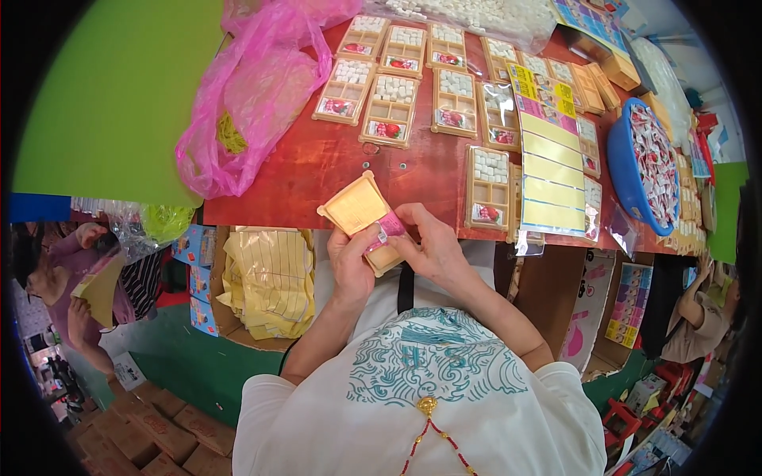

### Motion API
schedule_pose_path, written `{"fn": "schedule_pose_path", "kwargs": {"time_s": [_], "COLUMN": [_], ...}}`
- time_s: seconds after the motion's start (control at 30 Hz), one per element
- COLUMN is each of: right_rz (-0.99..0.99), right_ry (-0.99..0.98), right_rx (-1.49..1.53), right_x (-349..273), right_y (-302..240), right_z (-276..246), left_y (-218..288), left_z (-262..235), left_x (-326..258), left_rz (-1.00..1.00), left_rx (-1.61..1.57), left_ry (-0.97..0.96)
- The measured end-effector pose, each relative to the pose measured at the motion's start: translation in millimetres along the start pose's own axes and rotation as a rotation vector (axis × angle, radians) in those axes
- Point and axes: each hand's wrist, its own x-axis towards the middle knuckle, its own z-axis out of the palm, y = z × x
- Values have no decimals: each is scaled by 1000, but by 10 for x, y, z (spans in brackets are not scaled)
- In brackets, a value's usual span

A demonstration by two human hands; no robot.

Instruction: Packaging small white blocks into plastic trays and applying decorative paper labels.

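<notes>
Tan box: the tan box [355, 204] is up in both hands, slanted, in line with the table's near edge and in front of the person's shirt.
Pink band: a pink band [389, 224] crosses the box's middle.
Left hand: the left hand [353, 260] grips the box along its left side, thumb over the band.
Right hand: the right hand [435, 247] pinches the box from the right, thumb and fingers close together at the band.
Red table: trays of white cubes [389, 109] stand in rows on the red table [432, 194], beyond the hands.
Right side: yellow cards [552, 174] lie over some trays; beside them, a blue basin [621, 170] holds small packets [652, 159].
Left side: a pink plastic bag [266, 111] lies on the table.
Below: a carton [230, 335] holds yellow sheets [268, 278].
</notes>
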Motion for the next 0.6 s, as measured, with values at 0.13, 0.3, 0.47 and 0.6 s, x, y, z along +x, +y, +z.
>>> {"fn": "schedule_pose_path", "kwargs": {"time_s": [0.13, 0.3, 0.47, 0.6], "right_rz": [146, 153, -19, -6], "right_ry": [-117, -49, 1, 61], "right_rx": [18, 313, 436, 345], "right_x": [-9, -178, -396, -781], "right_y": [-14, 123, 320, 333], "right_z": [-61, -126, -184, -569], "left_y": [38, -27, -38, -206], "left_z": [144, 242, 370, 456], "left_x": [-62, -108, -256, -327], "left_rz": [-28, -119, 6, -207], "left_rx": [-16, 40, 490, 456], "left_ry": [-26, -159, -245, -435]}}
